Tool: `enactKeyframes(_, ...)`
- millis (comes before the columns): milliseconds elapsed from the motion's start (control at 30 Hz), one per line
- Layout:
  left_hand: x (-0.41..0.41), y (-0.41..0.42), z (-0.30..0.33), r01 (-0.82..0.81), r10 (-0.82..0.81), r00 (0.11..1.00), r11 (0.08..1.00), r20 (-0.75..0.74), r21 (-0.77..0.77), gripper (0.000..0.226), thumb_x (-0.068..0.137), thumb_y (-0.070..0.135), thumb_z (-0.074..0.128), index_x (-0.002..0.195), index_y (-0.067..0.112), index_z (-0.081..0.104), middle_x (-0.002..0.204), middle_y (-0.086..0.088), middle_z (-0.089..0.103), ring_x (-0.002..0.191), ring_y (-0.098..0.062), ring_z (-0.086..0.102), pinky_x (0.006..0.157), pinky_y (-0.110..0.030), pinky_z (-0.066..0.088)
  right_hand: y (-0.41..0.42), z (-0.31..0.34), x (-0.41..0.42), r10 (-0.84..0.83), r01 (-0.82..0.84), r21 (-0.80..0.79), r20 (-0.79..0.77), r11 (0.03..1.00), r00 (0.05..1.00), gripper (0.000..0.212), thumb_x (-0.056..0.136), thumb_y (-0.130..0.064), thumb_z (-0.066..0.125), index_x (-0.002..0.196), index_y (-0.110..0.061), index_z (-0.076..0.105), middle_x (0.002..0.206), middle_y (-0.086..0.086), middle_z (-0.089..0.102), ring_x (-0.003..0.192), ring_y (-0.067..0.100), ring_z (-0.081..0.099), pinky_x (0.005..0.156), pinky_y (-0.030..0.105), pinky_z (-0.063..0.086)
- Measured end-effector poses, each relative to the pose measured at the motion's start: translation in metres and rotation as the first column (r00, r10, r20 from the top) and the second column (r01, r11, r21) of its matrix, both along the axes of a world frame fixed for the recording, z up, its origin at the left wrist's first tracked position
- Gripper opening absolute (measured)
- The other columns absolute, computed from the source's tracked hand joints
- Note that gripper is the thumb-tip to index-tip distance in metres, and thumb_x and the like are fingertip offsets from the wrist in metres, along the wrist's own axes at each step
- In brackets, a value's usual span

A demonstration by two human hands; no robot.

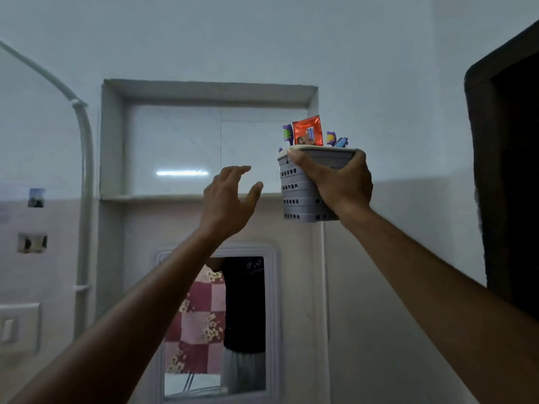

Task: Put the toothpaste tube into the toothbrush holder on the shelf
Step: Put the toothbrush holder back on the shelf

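Nearest, two bare forearms rise from the bottom corners toward the wall. Between them, low on the wall, hangs a mirror in a pale moulded frame, reflecting a dark top, light trousers and a pink chequered cloth.

Farther up, the left hand hovers in the air, its grip wide open with fingers spread and thumb apart, holding nothing. It sits just below and in front of the ledge of the shelf, a recessed niche in the wall with a glossy pale back.

To the right, the right hand has its grip closed round the toothbrush holder, a grey perforated basket: thumb hooked over the left part of the rim, fingers wrapped over the right edge, palm against the side. The holder is lifted in the air at the right end of the shelf opening, slightly tilted, its base clear of the ledge.

The toothpaste tube, orange-red with a flat crimped end up, stands inside the holder at the back. Beside it a purple and green toothbrush pokes up on the left, and purple and blue toothbrush heads on the right.

Far left, a white pipe curves down the wall; far right stands a dark doorway
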State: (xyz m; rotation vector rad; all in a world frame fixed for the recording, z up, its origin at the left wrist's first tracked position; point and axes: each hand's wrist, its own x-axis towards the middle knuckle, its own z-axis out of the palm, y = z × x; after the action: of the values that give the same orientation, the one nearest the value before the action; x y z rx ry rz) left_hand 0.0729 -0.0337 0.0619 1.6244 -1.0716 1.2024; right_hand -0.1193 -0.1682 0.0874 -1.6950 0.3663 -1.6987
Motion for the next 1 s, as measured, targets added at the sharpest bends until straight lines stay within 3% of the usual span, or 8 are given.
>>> enactKeyframes(133, 0.039, -0.027, 0.019, -0.094, 0.094, 0.996, 0.995, -0.006, 0.043, 0.057, 0.103, 0.057, 0.056, 0.149, 0.024, 0.058, 0.153, -0.002, 0.059, 0.147, -0.026, 0.049, 0.123, -0.053, 0.032, -0.003, 0.027, 0.019, -0.071, 0.070, -0.032, -0.011, 0.997, 0.997, 0.107, 0.053, -0.095, 0.083, 0.127, -0.023, 0.054, 0.119, -0.006, 0.069, 0.104, 0.017, 0.071, 0.087, 0.035, 0.060)
enactKeyframes(333, 0.088, -0.058, 0.015, -0.180, 0.213, 0.966, 0.962, -0.150, 0.205, 0.071, 0.102, 0.075, 0.036, 0.157, 0.032, 0.051, 0.171, 0.000, 0.039, 0.166, -0.024, 0.012, 0.131, -0.057, -0.003, -0.015, 0.054, 0.055, -0.143, 0.143, -0.043, -0.010, 0.989, 0.990, 0.106, 0.052, -0.097, 0.081, 0.123, -0.025, 0.051, 0.117, -0.007, 0.067, 0.102, 0.018, 0.070, 0.085, 0.037, 0.061)
enactKeyframes(533, 0.112, -0.071, -0.007, -0.242, 0.250, 0.963, 0.966, -0.101, 0.086, 0.074, 0.100, 0.082, 0.030, 0.140, 0.033, 0.068, 0.153, 0.007, 0.061, 0.160, -0.022, 0.031, 0.132, -0.048, -0.001, -0.036, 0.064, 0.095, -0.152, 0.154, -0.046, 0.058, 0.987, 0.987, 0.105, 0.059, -0.091, 0.085, 0.129, -0.020, 0.051, 0.120, -0.004, 0.065, 0.101, 0.017, 0.067, 0.068, 0.022, 0.048)
enactKeyframes(667, 0.114, -0.074, -0.010, -0.270, 0.274, 0.958, 0.961, -0.081, 0.055, 0.072, 0.101, 0.082, 0.031, 0.139, 0.033, 0.069, 0.149, 0.008, 0.064, 0.155, -0.021, 0.038, 0.132, -0.047, 0.005, -0.054, 0.056, 0.135, -0.096, 0.100, -0.055, 0.074, 0.994, 0.993, 0.119, 0.055, -0.089, 0.087, 0.141, -0.017, 0.045, 0.132, 0.001, 0.060, 0.118, 0.021, 0.067, 0.095, 0.040, 0.064)
enactKeyframes(733, 0.117, -0.075, -0.011, -0.291, 0.293, 0.954, 0.956, -0.060, 0.046, 0.072, 0.102, 0.081, 0.032, 0.138, 0.032, 0.070, 0.149, 0.007, 0.064, 0.151, -0.020, 0.042, 0.131, -0.048, 0.010, -0.062, 0.049, 0.152, -0.074, 0.074, -0.065, -0.004, 0.995, 0.997, 0.130, 0.064, -0.086, 0.086, 0.157, -0.014, 0.031, 0.147, 0.007, 0.050, 0.135, 0.028, 0.056, 0.109, 0.048, 0.057)
enactKeyframes(833, 0.120, -0.076, -0.011, -0.312, 0.313, 0.949, 0.949, -0.044, 0.037, 0.072, 0.102, 0.080, 0.031, 0.138, 0.031, 0.070, 0.150, 0.005, 0.063, 0.149, -0.021, 0.045, 0.130, -0.049, 0.014, -0.069, 0.040, 0.168, -0.136, 0.116, -0.103, -0.218, 0.988, 0.966, 0.143, 0.078, -0.088, 0.072, 0.172, -0.020, -0.012, 0.166, 0.015, 0.025, 0.153, 0.039, 0.035, 0.120, 0.058, 0.044)
enactKeyframes(933, 0.122, -0.077, -0.011, -0.322, 0.323, 0.946, 0.946, -0.029, 0.044, 0.071, 0.102, 0.079, 0.031, 0.140, 0.031, 0.068, 0.150, 0.006, 0.063, 0.148, -0.021, 0.046, 0.130, -0.050, 0.015, -0.073, 0.028, 0.175, -0.252, 0.178, -0.220, -0.373, 0.959, 0.893, 0.128, 0.091, -0.088, 0.054, 0.166, -0.032, -0.034, 0.171, 0.021, 0.012, 0.157, 0.044, 0.027, 0.127, 0.061, 0.031)
enactKeyframes(1000, 0.124, -0.078, -0.012, -0.329, 0.330, 0.944, 0.944, -0.024, 0.039, 0.070, 0.103, 0.079, 0.031, 0.140, 0.032, 0.068, 0.148, 0.006, 0.064, 0.147, -0.021, 0.047, 0.130, -0.049, 0.014, -0.074, 0.021, 0.175, -0.236, 0.151, -0.221, -0.433, 0.963, 0.870, 0.122, 0.095, -0.088, 0.046, 0.163, -0.035, -0.039, 0.173, 0.023, 0.006, 0.160, 0.047, 0.021, 0.130, 0.061, 0.024)
